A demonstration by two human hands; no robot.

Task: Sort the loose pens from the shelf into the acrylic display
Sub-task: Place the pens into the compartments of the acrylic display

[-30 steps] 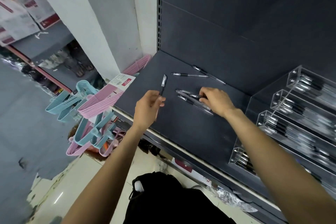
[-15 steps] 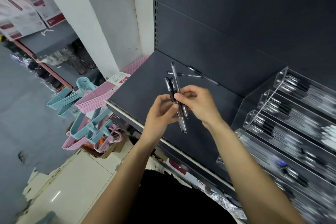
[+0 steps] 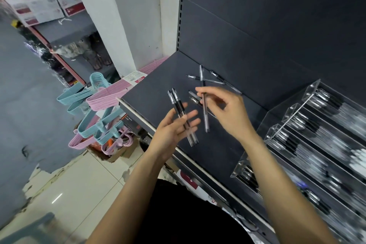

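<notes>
Pens in left hand: two clear-barrelled pens with black grips, side by side across the palm, pinned by the thumb, caps pointing up-left.
Pen in right hand: one clear pen, near upright, pinched at mid-barrel.
Loose pens: two crossing near the back of the dark shelf; others partly hidden behind the right hand.
Acrylic display: clear, tiered, on the shelf's right, rows filled with pens.

A square white pillar stands ahead of me. Left of the pillar, white cardboard boxes with red labels sit on a grey shelf with a red edge. Below the pillar hang pink and pale blue plastic hangers. Beneath those lies a glossy cream tiled floor catching a streak of light.
</notes>
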